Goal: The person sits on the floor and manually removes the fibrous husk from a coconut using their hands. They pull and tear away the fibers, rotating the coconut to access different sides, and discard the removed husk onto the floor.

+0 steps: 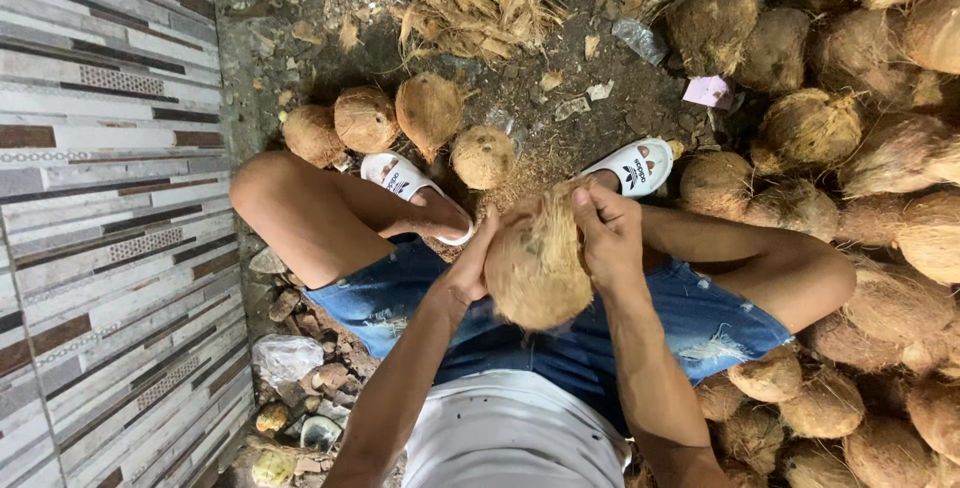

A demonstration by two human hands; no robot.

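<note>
Looking straight down at a seated person, and the husked coconut (pixel 537 266) sits right in the middle, held up above the lap between the knees. It is egg-shaped, its long axis running roughly away from the person, tilted a little to the right, with the fibrous tufted end pointing toward the feet and the rounder, smoother end toward the belly. The left hand (pixel 472 266) is on the coconut's left flank, palm pressed against the shell, fingers stretched up along its side, open and cupping rather than clenched. The right hand (pixel 606 233) is over the top right, fingers curled in and pinching at the loose fibres near the tufted end, so it grips husk strands while the palm rests on the shell. Below the coconut are blue denim shorts (pixel 700 318) and a white shirt (pixel 510 433). Past it, two white sandals (pixel 640 165) are planted on the dirt floor (pixel 520 78). A row of four coconuts (pixel 365 118) lies just beyond the feet, a heap of torn husk (pixel 480 3) further off, and a big coconut pile (pixel 880 148) fills the right side. A striped tiled wall (pixel 100 198) runs along the left.
</note>
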